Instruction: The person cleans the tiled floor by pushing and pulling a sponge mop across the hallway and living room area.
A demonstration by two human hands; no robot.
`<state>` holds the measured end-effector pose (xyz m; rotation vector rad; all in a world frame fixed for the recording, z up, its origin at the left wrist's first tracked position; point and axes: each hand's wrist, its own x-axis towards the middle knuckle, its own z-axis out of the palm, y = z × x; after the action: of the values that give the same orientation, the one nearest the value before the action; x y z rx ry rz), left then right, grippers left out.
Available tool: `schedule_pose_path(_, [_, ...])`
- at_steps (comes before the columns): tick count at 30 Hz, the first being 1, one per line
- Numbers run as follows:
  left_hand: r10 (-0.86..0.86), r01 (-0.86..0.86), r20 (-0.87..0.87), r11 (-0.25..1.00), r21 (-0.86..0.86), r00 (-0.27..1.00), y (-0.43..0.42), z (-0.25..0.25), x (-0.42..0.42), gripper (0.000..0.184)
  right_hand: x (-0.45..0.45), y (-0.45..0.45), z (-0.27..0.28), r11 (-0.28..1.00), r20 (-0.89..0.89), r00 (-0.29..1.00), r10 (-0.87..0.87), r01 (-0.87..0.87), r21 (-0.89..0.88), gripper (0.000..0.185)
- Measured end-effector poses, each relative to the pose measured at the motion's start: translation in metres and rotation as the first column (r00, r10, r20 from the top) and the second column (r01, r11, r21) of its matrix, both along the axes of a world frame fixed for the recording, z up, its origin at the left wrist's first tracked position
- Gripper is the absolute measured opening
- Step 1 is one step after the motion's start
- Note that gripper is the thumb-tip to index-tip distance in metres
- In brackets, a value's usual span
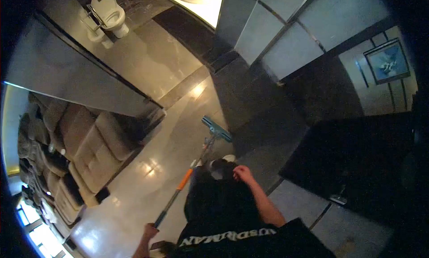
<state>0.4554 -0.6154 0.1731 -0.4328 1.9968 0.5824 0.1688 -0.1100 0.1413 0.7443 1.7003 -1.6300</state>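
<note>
My left hand (150, 231) is wrapped round the dark upper end of a long mop handle (184, 179), which has an orange section midway. The handle slants up and to the right to a flat blue-green mop head (216, 129) resting on the shiny floor. My right hand (241, 173) hangs in front of my dark trousers, away from the handle. Its fingers are curled in, and whether anything is inside them is too small to tell. My shoes show just beyond the trousers, near the lower part of the handle.
A brown cushioned sofa (96, 153) lines the left side, beyond a wall (94, 70). A toilet (108, 14) stands at the top left, near a lit counter (210, 10). A black mat (348, 159) lies at the right. A framed picture (388, 61) hangs upper right.
</note>
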Motion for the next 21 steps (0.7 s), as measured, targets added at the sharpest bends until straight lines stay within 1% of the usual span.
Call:
schedule_pose_path(1, [-0.074, 0.078, -0.07, 0.995, 0.054, 0.995, -0.004, -0.018, -0.009, 0.027, 0.021, 0.024, -0.021, 1.0, 0.0, 1.0, -0.019, 0.019, -0.015, 0.013])
schedule_pose_path(2, [-0.136, 0.139, -0.068, 0.989, 0.042, 0.988, -0.003, -0.032, -0.025, 0.028, 0.041, 0.049, -0.044, 0.999, 0.001, 0.999, -0.038, 0.038, -0.031, 0.014])
schedule_pose_path(3, [-0.202, 0.203, -0.061, 0.979, 0.01, 0.978, -0.006, -0.044, -0.049, 0.029, 0.054, 0.061, -0.035, 0.972, 0.086, 0.968, -0.235, 0.235, 0.014, 0.015])
schedule_pose_path(4, [-0.232, 0.231, -0.11, 0.973, -0.016, 0.967, -0.001, -0.043, -0.069, 0.029, 0.048, 0.07, -0.019, 0.91, 0.156, 0.897, -0.414, 0.409, 0.067, 0.016])
schedule_pose_path(5, [-0.262, 0.258, -0.174, 0.965, -0.048, 0.949, 0.012, -0.041, -0.094, 0.028, 0.042, 0.082, -0.011, 0.817, 0.202, 0.792, -0.576, 0.562, 0.127, 0.017])
schedule_pose_path(7, [-0.055, 0.053, -0.053, 0.998, -0.043, 0.997, 0.059, -0.012, -0.153, 0.028, 0.079, 0.134, -0.062, 0.922, 0.189, 0.908, -0.373, 0.34, 0.185, 0.021])
schedule_pose_path(9, [0.037, -0.035, 0.051, 0.999, -0.033, 0.998, 0.07, -0.053, -0.155, 0.029, 0.111, 0.157, -0.076, 0.899, 0.198, 0.894, -0.403, 0.347, 0.266, 0.022])
schedule_pose_path(10, [0.084, -0.082, 0.101, 0.996, -0.026, 0.991, 0.089, -0.042, -0.172, 0.029, 0.133, 0.159, -0.074, 0.883, 0.206, 0.882, -0.423, 0.35, 0.313, 0.023])
schedule_pose_path(11, [0.141, -0.14, 0.133, 0.99, -0.017, 0.981, 0.115, -0.032, -0.2, 0.029, 0.141, 0.158, -0.063, 0.876, 0.214, 0.874, -0.436, 0.357, 0.324, 0.022])
schedule_pose_path(12, [0.038, -0.037, -0.039, 0.999, 0.022, 0.999, 0.12, -0.053, -0.205, 0.027, 0.149, 0.153, -0.049, 0.872, 0.219, 0.869, -0.443, 0.362, 0.329, 0.022])
schedule_pose_path(13, [-0.057, 0.067, -0.212, 0.997, 0.044, 0.976, 0.125, -0.075, -0.207, 0.026, 0.157, 0.149, -0.038, 0.871, 0.225, 0.866, -0.446, 0.361, 0.334, 0.022])
schedule_pose_path(14, [-0.062, 0.071, -0.145, 0.996, 0.06, 0.987, 0.138, -0.074, -0.226, 0.024, 0.17, 0.151, -0.047, 0.91, 0.396, 0.826, -0.402, 0.311, 0.275, 0.022])
schedule_pose_path(15, [-0.065, 0.071, -0.083, 0.995, 0.075, 0.994, 0.158, -0.07, -0.248, 0.023, 0.189, 0.153, -0.064, 0.924, 0.415, 0.83, -0.372, 0.291, 0.248, 0.021])
schedule_pose_path(16, [0.034, -0.029, -0.04, 0.994, 0.11, 0.999, 0.173, -0.085, -0.254, 0.023, 0.202, 0.152, -0.078, 0.938, 0.377, 0.868, -0.324, 0.245, 0.244, 0.021])
schedule_pose_path(17, [0.132, -0.131, 0.005, 0.982, 0.136, 0.991, 0.186, -0.1, -0.26, 0.023, 0.213, 0.15, -0.094, 0.951, 0.277, 0.939, -0.204, 0.123, 0.283, 0.02])
schedule_pose_path(18, [0.144, -0.146, 0.021, 0.979, 0.143, 0.989, 0.203, -0.102, -0.269, 0.023, 0.221, 0.142, -0.101, 0.946, 0.232, 0.957, -0.173, 0.096, 0.31, 0.02])
schedule_pose_path(19, [0.102, -0.105, 0.031, 0.986, 0.127, 0.994, 0.225, -0.092, -0.278, 0.024, 0.221, 0.132, -0.107, 0.937, 0.202, 0.964, -0.174, 0.098, 0.337, 0.019])
schedule_pose_path(20, [0.045, -0.048, 0.025, 0.992, 0.113, 0.999, 0.243, -0.082, -0.281, 0.024, 0.221, 0.112, -0.085, 0.891, 0.344, 0.826, -0.447, 0.377, 0.253, 0.019])
schedule_pose_path(21, [-0.007, 0.005, 0.016, 0.994, 0.107, 1.0, 0.255, -0.073, -0.283, 0.025, 0.218, 0.09, -0.069, 0.868, 0.303, 0.816, -0.492, 0.43, 0.249, 0.018])
